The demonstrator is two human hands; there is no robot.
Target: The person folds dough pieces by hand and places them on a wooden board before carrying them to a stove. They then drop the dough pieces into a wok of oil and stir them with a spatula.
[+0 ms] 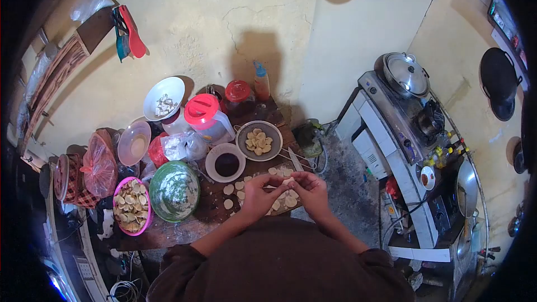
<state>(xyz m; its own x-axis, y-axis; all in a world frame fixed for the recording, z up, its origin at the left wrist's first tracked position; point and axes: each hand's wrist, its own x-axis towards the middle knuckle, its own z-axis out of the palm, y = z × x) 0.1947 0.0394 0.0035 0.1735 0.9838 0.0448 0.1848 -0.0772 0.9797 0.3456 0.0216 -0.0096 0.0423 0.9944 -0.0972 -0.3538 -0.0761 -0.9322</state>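
Observation:
My left hand point(260, 194) and my right hand point(311, 192) meet over the table's front right part. Both sets of fingertips are closed on a small pale dough piece point(287, 182), which they partly cover. Flat dough rounds point(229, 204) lie on the wooden table to the left of my hands and beneath them. Just beyond my hands is a knife point(295, 160). A sieve point(239, 136) behind them holds several pale folded pieces point(258, 142). Left of the sieve stands a white bowl point(209, 170) of dark liquid point(226, 164).
On the left are a green bowl point(174, 191) dusted white and a pink basket point(148, 225) full of pale pieces. A red-lidded jug point(207, 117), a sauce bottle point(261, 85) and a white bowl point(178, 85) stand behind. A stove point(391, 114) with a lidded pot point(407, 75) is at right.

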